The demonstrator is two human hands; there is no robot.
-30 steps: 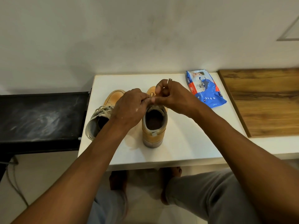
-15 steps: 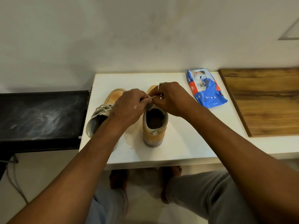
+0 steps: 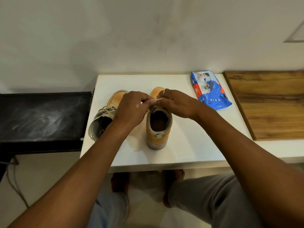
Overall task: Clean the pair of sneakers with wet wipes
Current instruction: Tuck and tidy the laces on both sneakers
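- Your left hand (image 3: 131, 107) and right hand (image 3: 176, 102) cover the lacing and tongue of the right sneaker (image 3: 158, 130). Only a short bit of pale lace (image 3: 154, 100) shows, pinched between them.
- Your left forearm hides much of the left sneaker (image 3: 115, 99).
- Print on the wipes pack (image 3: 212, 94) is too small to read.
- The wooden top (image 3: 271, 109) and the black bench (image 3: 41, 117) run off the picture's edges.
- The desk (image 3: 189, 145) hides part of your feet (image 3: 120, 181).
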